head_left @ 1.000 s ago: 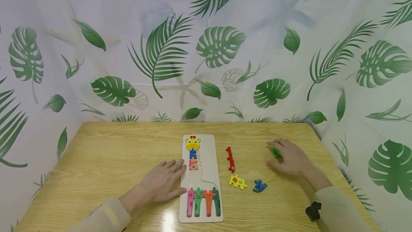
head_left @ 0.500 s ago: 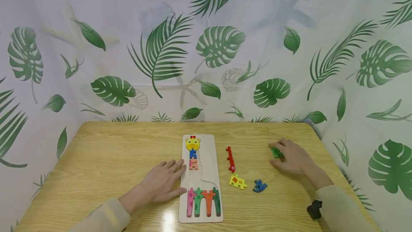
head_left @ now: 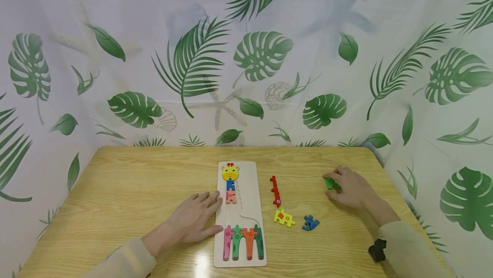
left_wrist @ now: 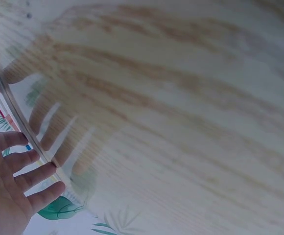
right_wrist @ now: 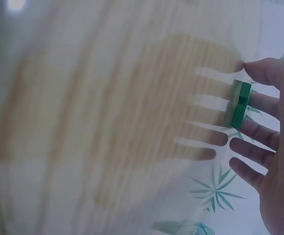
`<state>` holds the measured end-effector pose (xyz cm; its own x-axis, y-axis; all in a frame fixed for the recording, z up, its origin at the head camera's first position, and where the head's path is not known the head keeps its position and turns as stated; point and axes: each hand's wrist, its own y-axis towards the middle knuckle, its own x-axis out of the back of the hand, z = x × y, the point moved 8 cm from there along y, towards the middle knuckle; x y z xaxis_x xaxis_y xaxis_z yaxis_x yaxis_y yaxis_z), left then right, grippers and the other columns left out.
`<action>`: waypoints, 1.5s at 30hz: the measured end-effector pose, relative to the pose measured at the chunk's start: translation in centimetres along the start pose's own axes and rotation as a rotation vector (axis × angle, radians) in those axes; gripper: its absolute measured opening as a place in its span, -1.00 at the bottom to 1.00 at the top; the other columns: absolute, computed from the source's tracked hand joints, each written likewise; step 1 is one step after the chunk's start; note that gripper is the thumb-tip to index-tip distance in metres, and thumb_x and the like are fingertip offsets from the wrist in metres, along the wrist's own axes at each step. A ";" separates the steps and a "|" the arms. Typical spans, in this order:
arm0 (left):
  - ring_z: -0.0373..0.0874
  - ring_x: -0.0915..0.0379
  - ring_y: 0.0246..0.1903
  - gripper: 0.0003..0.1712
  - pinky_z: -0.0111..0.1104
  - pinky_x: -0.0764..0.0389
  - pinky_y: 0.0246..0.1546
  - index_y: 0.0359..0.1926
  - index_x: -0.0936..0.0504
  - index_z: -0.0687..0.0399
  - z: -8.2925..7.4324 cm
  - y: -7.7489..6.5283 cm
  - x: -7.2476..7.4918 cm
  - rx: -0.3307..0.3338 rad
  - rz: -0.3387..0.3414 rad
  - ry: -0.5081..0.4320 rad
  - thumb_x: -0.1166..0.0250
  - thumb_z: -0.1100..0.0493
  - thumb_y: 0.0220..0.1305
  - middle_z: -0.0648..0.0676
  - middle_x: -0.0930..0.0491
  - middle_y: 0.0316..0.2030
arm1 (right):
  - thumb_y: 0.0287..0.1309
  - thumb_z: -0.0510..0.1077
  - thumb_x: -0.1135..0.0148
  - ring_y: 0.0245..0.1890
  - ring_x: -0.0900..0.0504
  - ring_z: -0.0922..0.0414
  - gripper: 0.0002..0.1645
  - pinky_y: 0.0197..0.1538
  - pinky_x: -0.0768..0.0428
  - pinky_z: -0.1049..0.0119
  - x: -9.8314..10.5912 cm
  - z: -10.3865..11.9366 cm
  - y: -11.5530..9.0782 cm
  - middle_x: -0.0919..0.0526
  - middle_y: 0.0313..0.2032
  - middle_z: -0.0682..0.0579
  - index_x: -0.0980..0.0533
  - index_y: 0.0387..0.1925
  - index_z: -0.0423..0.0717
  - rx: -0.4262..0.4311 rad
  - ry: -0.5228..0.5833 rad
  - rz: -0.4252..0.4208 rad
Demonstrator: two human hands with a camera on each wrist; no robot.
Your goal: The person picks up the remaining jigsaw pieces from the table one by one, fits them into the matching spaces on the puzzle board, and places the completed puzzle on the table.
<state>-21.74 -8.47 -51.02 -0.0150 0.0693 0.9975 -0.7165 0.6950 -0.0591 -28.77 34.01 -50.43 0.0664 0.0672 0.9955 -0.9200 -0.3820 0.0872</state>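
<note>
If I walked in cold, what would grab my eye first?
Probably the big green leaves printed across the pale backdrop behind the table. Next comes the giraffe puzzle board mid-table, its yellow face at the far end and coloured legs at the near end. Farther right, the right hand is by a small green piece.

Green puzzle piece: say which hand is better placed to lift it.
Right, I'd judge: the right hand is at the green puzzle piece, while the left hand rests at the left edge of the board.
</note>
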 end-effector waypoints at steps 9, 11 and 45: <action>0.18 -0.45 0.45 -0.11 0.01 -0.55 0.43 0.55 -0.40 0.07 0.0 -0.1 0.2 -0.002 -0.015 0.006 0.02 -0.44 0.53 0.19 -0.38 0.55 | 0.22 0.05 -0.40 -0.27 -0.53 0.10 -0.48 -0.26 -0.55 0.12 0.3 0.1 0.0 -0.62 -0.16 -0.02 -0.68 0.17 -0.05 0.007 0.011 -0.020; 0.18 -0.45 0.45 -0.12 0.00 -0.56 0.43 0.55 -0.40 0.06 0.0 -0.1 0.2 -0.004 -0.017 0.011 0.02 -0.45 0.53 0.19 -0.39 0.54 | 0.22 0.03 -0.40 -0.29 -0.49 0.13 -0.50 -0.28 -0.51 0.18 0.2 0.1 0.0 -0.62 -0.17 0.00 -0.69 0.16 -0.04 0.004 0.014 -0.018; 0.17 -0.47 0.44 -0.11 0.00 -0.58 0.41 0.54 -0.41 0.06 -0.1 0.0 0.1 -0.007 -0.018 0.023 0.02 -0.45 0.53 0.19 -0.40 0.54 | 0.20 0.15 -0.43 -0.30 -0.47 0.20 -0.48 -0.30 -0.47 0.28 1.6 3.5 0.3 -0.64 -0.19 0.05 -0.73 0.10 -0.03 0.036 0.070 -0.104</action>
<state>-21.63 -8.37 -50.88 0.0139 0.0732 0.9972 -0.7117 0.7012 -0.0416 -27.61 30.78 -48.71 0.1328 0.1720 0.9761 -0.8949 -0.4025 0.1927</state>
